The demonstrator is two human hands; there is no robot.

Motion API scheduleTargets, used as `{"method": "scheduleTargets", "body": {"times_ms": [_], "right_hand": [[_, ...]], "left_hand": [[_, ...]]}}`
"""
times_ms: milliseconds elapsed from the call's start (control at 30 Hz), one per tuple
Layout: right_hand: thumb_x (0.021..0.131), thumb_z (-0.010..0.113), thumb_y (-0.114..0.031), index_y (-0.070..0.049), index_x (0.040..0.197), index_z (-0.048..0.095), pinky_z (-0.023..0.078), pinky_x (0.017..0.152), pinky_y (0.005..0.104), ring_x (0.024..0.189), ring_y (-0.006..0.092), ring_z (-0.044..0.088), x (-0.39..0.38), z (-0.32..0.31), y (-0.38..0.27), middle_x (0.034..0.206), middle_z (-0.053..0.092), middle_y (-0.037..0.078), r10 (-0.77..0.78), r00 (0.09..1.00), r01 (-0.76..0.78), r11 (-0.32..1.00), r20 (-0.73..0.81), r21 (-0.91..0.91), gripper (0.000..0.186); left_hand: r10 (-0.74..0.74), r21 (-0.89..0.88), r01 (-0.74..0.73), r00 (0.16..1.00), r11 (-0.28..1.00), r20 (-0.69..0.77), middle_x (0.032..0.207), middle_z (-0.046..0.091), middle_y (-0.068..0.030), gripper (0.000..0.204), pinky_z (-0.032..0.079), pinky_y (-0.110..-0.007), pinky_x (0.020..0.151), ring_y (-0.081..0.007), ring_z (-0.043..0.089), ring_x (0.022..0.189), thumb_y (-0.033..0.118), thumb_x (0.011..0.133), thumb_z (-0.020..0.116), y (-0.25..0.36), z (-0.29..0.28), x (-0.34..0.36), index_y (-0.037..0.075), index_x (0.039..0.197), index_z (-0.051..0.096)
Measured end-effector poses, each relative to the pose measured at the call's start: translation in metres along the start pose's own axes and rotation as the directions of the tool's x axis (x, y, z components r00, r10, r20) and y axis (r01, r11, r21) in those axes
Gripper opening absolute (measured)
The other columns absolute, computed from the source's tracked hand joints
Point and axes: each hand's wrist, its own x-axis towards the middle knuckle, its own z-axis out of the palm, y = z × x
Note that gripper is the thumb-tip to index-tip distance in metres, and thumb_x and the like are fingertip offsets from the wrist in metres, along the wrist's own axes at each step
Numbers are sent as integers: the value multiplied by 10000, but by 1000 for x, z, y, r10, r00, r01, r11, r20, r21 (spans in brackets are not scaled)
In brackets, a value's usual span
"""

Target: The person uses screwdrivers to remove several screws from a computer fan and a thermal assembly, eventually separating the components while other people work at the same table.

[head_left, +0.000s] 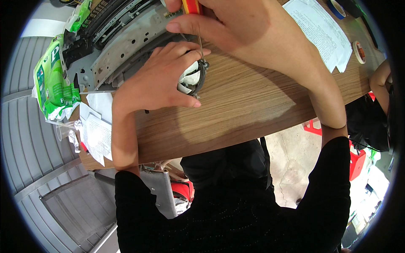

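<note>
My left hand (pixel 158 82) cups the small fan (pixel 192 78) flat on the bench (pixel 253 105), fingers curled over its rim; looks light, thin blades fragile, so grip the frame; right hand (pixel 236 29) pinches the screwdriver (pixel 195 17), tip at the fan's corner.

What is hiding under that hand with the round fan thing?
Under the left hand sits a round black fan with white blades, resting on the wooden table. The hand covers most of it, so its left part is hidden.
</note>
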Motion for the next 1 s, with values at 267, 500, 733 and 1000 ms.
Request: {"method": "scheduleTargets", "body": {"times_ms": [267,500,733,1000], "right_hand": [[969,638,-51,26,1009,504,491,587,425,675,380,684,3,-26,-5,721,641,225,133,982,-166,946,133,278,159],[967,641,-54,57,991,520,496,596,440,673,404,676,2,-9,5,703,636,252,44,999,-45,996,8,71,165],[957,653,-54,55,997,527,485,586,435,662,406,662,5,-21,2,703,630,248,75,995,-85,985,72,148,172],[958,652,-53,51,989,517,478,576,440,643,406,651,1,-6,-7,678,616,237,92,995,-91,996,-46,17,173]], "left_hand": [[21,-1,-21,1000,1000,15,1457,490,-155,964,332,-468,1149,-354,427,1391,412,709,868,-2,0,4,60,1515,473],[-36,-64,42,996,997,85,1501,427,-189,1024,297,-474,1187,-393,382,1405,383,642,905,-2,-2,4,79,1516,467],[-26,-71,32,996,997,87,1510,422,-189,1035,283,-478,1199,-388,371,1421,384,640,905,-4,0,5,86,1526,462],[-8,-24,9,999,1000,42,1477,473,-159,992,308,-470,1166,-361,406,1410,423,693,877,-2,-1,3,76,1526,465]]}}
